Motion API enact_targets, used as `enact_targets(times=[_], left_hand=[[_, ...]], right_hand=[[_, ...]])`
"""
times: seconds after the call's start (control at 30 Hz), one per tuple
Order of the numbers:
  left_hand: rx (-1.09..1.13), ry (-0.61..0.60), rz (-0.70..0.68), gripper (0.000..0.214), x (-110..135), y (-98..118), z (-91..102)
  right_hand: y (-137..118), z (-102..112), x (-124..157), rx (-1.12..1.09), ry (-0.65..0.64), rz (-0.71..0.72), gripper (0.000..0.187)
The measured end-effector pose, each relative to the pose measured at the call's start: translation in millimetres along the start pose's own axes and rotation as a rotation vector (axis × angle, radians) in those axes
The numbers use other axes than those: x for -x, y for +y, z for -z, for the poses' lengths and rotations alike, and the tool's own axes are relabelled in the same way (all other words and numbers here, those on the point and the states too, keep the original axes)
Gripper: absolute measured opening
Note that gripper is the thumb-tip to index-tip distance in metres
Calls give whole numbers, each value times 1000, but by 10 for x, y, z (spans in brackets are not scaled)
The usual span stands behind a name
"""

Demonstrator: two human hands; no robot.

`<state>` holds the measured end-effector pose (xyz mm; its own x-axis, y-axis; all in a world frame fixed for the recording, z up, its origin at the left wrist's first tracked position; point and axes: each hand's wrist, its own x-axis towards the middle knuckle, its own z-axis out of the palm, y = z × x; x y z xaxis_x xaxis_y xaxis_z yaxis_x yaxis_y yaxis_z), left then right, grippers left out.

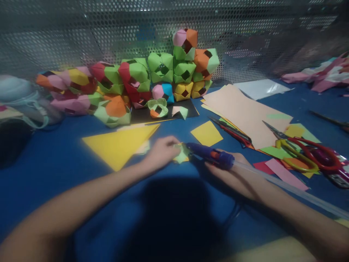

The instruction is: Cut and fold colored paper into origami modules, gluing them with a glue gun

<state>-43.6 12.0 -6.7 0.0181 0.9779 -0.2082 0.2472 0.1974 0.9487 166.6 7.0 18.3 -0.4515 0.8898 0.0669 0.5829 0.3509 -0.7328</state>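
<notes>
My right hand (231, 169) is wrapped round a blue hot glue gun (209, 154), and a long clear glue stick (283, 185) runs out of its back end. The gun's nozzle points left, right at a small folded paper piece (182, 154) in light green and yellow. I cannot tell whether the nozzle touches it. My left hand (163, 148) pinches that piece at its left side. Left of this hand lies a large folded yellow paper (118, 145). A yellow paper square (207, 133) lies just beyond the glue gun.
Stacked folded-paper balls (160, 67) line the back by a perforated metal panel (245, 43). To the right are paper sheets (242, 105), red-handled scissors (321, 151), yellow-handled scissors (294, 156) and a red cutter (234, 134). A pale bottle (19, 92) stands left on the blue table (54, 153).
</notes>
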Motion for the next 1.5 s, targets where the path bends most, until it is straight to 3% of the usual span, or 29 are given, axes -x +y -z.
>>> enact_targets(times=[0.3, 0.53, 0.73, 0.87, 1.03, 1.17, 1.37, 1.5], left_hand=[[211, 149, -36, 12, 3, -87, 13], [347, 176, -9, 18, 82, -69, -26], [373, 111, 44, 20, 269, -34, -116], [350, 68, 89, 19, 392, 24, -181], [280, 61, 107, 18, 480, 51, -234], [233, 53, 83, 16, 549, 15, -273], [263, -88, 47, 19, 659, -13, -329], [227, -91, 61, 16, 682, -1, -339]], right_hand=[[-42, 47, -5, -49, 31, -140, 34], [100, -80, -144, 153, 61, -2, 33], [83, -58, -166, 297, -44, 19, 43], [59, 39, -113, 337, -79, 15, 40], [51, 387, 140, 439, -105, 80, 33], [-49, 471, 341, 228, -218, 60, 31], [-228, 19, 238, -132, -135, 11, 15], [-219, -102, 183, -262, -136, -57, 12]])
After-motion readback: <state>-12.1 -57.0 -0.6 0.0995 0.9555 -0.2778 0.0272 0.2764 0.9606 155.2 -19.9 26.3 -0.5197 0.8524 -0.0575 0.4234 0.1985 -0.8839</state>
